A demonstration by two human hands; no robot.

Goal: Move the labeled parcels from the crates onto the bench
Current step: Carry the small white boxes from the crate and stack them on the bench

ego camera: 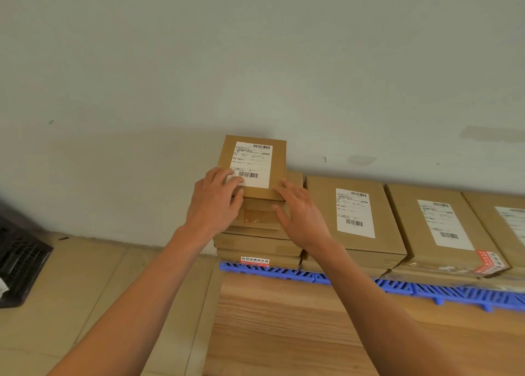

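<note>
A small brown parcel (252,166) with a white shipping label (252,164) sits on top of a stack of flat cardboard parcels (257,243) at the left end of a row along a pale wall (255,49). The left hand (214,202) lies on the near left corner of this top parcel, its fingers fairly straight and spread over the label's lower edge, pressing down rather than curling round anything. The right hand (301,219) is at the near right corner of the same parcel, fingers straight and spread, with the fingertips touching the parcel's edge; the palm stands in front of the stack. The two hands are apart, one at each near corner, and neither is clamped on the parcel. To the right of the stack lies a larger labeled parcel (355,216), then another labeled parcel (437,225) with a red and white sticker (490,262) at its near corner, and the edge of a further one (508,222) at the frame's right side. All of these rest on a blue slatted plastic panel (397,286), which runs along the back of a light wooden surface (284,327). A red and white strip label (254,260) shows on the lowest parcel of the stack. At far left, on the tiled floor (85,290), stands a black plastic crate (20,262), only partly in view.
</note>
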